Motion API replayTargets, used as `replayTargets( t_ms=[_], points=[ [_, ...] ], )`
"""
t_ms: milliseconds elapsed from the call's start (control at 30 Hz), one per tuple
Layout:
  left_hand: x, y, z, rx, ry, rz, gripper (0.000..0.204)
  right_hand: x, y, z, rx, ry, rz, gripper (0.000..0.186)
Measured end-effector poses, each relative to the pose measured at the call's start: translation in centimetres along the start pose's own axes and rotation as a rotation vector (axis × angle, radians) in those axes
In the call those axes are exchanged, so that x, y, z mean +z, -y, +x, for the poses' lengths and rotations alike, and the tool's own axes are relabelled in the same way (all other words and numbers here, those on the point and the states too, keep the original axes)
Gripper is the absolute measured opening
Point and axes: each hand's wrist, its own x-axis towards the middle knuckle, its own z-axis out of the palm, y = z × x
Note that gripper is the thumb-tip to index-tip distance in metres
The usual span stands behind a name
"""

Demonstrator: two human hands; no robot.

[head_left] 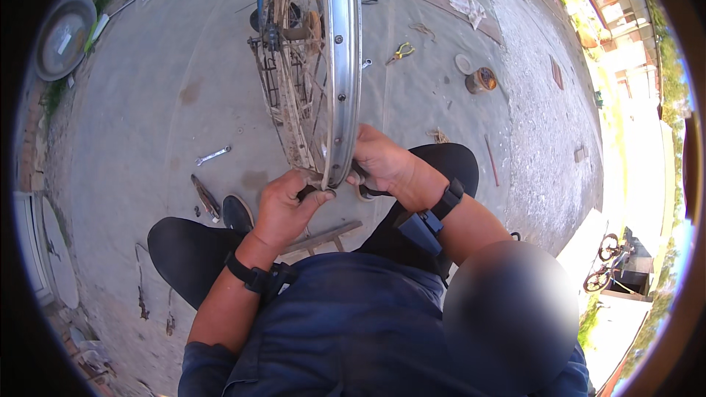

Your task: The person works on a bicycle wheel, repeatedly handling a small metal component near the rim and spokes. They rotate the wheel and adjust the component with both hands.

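A silver bicycle wheel rim [341, 66] with a row of holes stands upright in front of me, its lower end between my hands. My left hand [285, 206] is closed at the rim's near end, the thumb pressed by its edge. On the other side, my right hand [384, 165] grips the rim with bent fingers, partly hidden behind the metal. Whether either hand also pinches something small cannot be made out. Spokes and a hub [272, 35] show to the left of the rim, along with dirty bicycle parts.
A spanner [213, 155] and a dark pointed tool [205, 198] lie on the left. Yellow-handled pliers [401, 52] and a rusty tin [482, 80] are at the right. A metal basin [66, 37] sits far left. Between my legs is a wooden frame [323, 239].
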Motion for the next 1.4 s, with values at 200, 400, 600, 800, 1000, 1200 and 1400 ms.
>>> replayTargets(
  t_ms=[200, 400, 600, 800, 1000, 1200, 1400],
  points=[
    [-0.4, -0.6, -0.1, -0.006, -0.004, 0.028, 0.027, -0.1, 0.9, -1.3, 0.044, -0.098, -0.068, 0.034],
    [-0.4, -0.6, -0.2, -0.005, -0.009, -0.006, 0.027, 0.8, 1.8, -1.2, 0.033, -0.033, -0.086, 0.034],
    [-0.5, -0.8, -0.1, 0.021, -0.008, 0.005, 0.026, 0.8, 2.1, -1.5, 0.016, -0.063, -0.101, 0.032],
    [-0.2, -0.8, -0.1, 0.020, -0.026, -0.043, 0.026, 0.1, 1.6, -2.1, 0.062, -0.076, -0.107, 0.029],
    [-0.4, -1.0, -0.2, -0.014, -0.019, -0.012, 0.026, 0.3, 1.4, -2.6, 0.093, -0.045, -0.071, 0.031],
    [-0.4, -1.9, 0.1, -0.016, 0.006, -0.031, 0.016, -0.1, 0.8, -3.3, 0.086, 0.014, 0.023, 0.032],
    [-0.4, -0.6, -0.2, -0.004, -0.002, -0.011, 0.026, -0.1, 1.2, -4.0, 0.100, -0.073, 0.036, 0.027]
  ],
)
